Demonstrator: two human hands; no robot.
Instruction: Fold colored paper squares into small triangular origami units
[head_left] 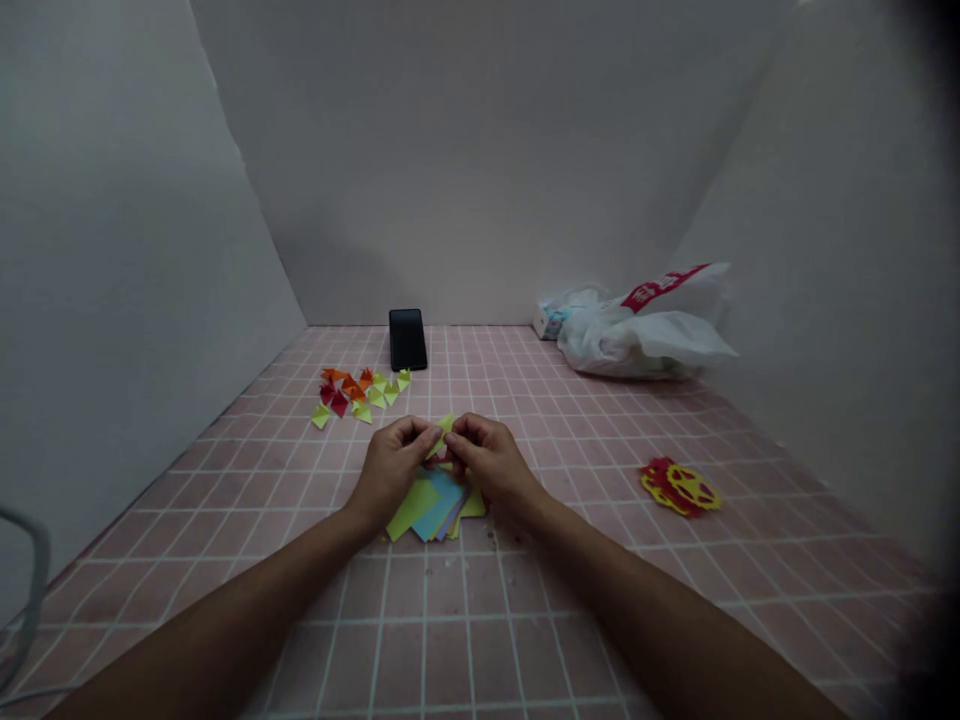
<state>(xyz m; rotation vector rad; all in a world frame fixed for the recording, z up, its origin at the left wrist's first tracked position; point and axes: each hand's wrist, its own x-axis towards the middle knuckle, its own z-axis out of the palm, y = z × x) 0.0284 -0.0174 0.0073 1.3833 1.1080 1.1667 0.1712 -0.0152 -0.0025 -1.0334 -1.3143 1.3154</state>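
Observation:
Both hands meet in the middle of the head view, over a fanned stack of coloured paper sheets (439, 508) in yellow-green, blue and purple. My left hand (395, 458) pinches the left side of a small piece of yellow folded paper (445, 425) between thumb and fingers. My right hand (491, 455) pinches the same piece from the right. The fingers hide much of its shape. Something red shows just under the fingertips, partly covered. Beyond my left hand lies a group of small folded paper pieces (352, 387) in orange, red and yellow.
A black phone (407, 340) lies at the back of the pink tiled surface (517, 620). At the back right are a white plastic bag (645, 335) and a small box (548, 320). Red and yellow cut-out discs (686, 489) lie to the right. Pale walls enclose three sides.

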